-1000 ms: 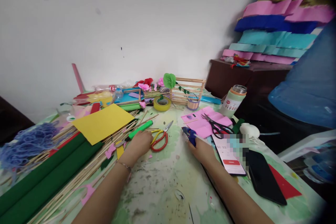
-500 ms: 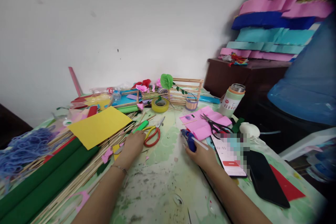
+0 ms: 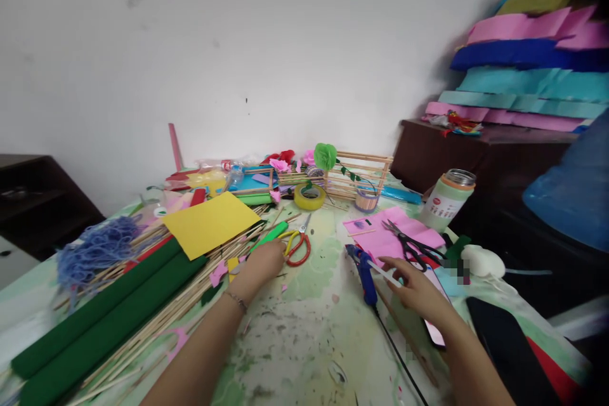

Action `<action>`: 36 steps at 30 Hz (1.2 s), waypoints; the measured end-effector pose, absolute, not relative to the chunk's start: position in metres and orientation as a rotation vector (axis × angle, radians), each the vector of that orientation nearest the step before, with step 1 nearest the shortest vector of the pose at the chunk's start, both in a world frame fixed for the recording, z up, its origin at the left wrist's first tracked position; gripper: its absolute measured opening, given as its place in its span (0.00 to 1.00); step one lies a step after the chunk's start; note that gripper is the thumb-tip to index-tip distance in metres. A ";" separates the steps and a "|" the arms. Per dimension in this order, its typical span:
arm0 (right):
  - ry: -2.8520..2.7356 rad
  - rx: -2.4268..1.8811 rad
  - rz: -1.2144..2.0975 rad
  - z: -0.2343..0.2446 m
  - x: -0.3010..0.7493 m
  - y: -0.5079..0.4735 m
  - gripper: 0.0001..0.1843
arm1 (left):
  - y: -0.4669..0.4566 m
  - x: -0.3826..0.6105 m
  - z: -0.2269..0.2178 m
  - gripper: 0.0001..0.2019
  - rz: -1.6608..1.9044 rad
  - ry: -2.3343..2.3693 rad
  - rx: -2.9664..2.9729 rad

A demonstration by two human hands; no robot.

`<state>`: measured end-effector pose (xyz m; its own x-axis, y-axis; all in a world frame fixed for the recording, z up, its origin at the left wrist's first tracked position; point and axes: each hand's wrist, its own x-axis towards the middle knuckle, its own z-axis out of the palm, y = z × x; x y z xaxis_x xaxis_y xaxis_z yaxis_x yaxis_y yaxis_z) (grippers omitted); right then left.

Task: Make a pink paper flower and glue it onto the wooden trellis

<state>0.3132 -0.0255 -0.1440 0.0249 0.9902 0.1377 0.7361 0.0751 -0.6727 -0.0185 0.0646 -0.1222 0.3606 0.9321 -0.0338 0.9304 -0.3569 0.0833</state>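
Resting left hand [image 3: 264, 262]: palm down on the table [image 3: 304, 330], fingers curled beside the scissors [image 3: 297, 246]; cannot tell whether they grip anything.
Open right hand [image 3: 419, 288]: fingers spread, holding nothing, fingertips just beside the glue gun [image 3: 365, 269].
Glue gun: flat on the table between both hands, long axis near to far, nozzle pointing away towards the wall, cord trailing towards the person.

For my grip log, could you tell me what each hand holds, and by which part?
Right hand is open, holding nothing, fingertips by the glue gun. Left hand curls beside the scissors handles; hold cannot be told.
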 end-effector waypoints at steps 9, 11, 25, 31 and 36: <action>-1.573 -1.794 0.198 -0.169 0.329 -0.008 0.22 | 0.052 -0.027 -0.075 0.13 0.193 1.865 2.415; -1.537 -1.787 0.109 -0.171 0.334 -0.006 0.24 | 0.049 -0.040 -0.061 0.13 0.257 1.925 2.372; -1.467 -1.783 0.014 -0.159 0.341 -0.004 0.24 | -0.004 -0.180 -0.007 0.16 0.919 2.603 1.552; -1.741 -1.687 0.079 -0.067 0.329 0.043 0.17 | -0.007 -0.185 -0.006 0.17 1.049 2.632 1.394; -2.045 -1.845 0.345 -0.051 0.283 0.139 0.10 | 0.015 -0.174 -0.013 0.16 0.992 2.488 1.611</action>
